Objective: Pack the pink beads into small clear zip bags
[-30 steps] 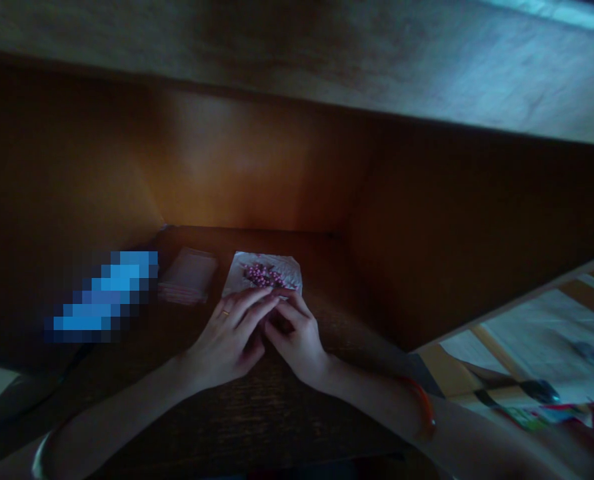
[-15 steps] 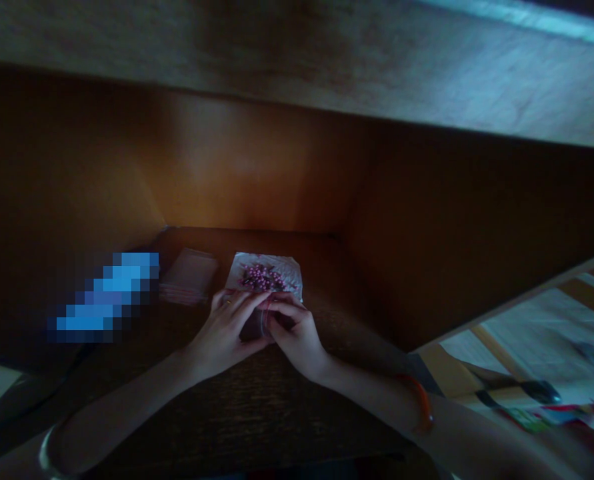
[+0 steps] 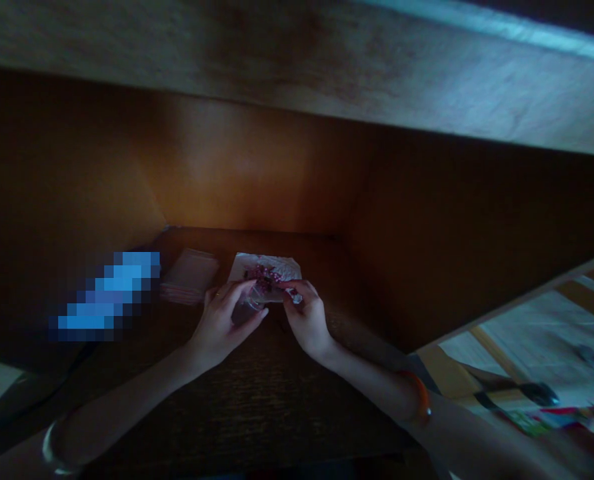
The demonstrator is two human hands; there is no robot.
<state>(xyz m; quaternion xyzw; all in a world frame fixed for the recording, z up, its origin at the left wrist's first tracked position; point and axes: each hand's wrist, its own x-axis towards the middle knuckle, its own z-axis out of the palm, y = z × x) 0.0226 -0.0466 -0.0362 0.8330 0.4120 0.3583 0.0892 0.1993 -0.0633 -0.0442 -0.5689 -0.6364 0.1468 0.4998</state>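
My left hand (image 3: 219,327) is curved around what looks like a small clear plastic bag (image 3: 249,303), its thumb and fingertips spread with the see-through film between them. My right hand (image 3: 309,323) is in a pinch at the right side of the pile; what its fingertips hold is too small and dark to make out. Just beyond the fingertips lies a heap of small pink beads with dark stems (image 3: 265,275) on a crinkled whitish sheet (image 3: 291,267). The fingers partly cover the heap's near edge.
A stack of flat, clear packets with pinkish edges (image 3: 189,277) lies left of the sheet. A blurred-out bright blue patch (image 3: 109,293) is further left. Wooden walls (image 3: 257,167) enclose the dark wooden surface (image 3: 257,400), and a pale ledge (image 3: 297,73) hangs above.
My hands were together at the near edge of the sheet. They have moved apart, the right one slightly to the right, and the clear film stays by my left hand.
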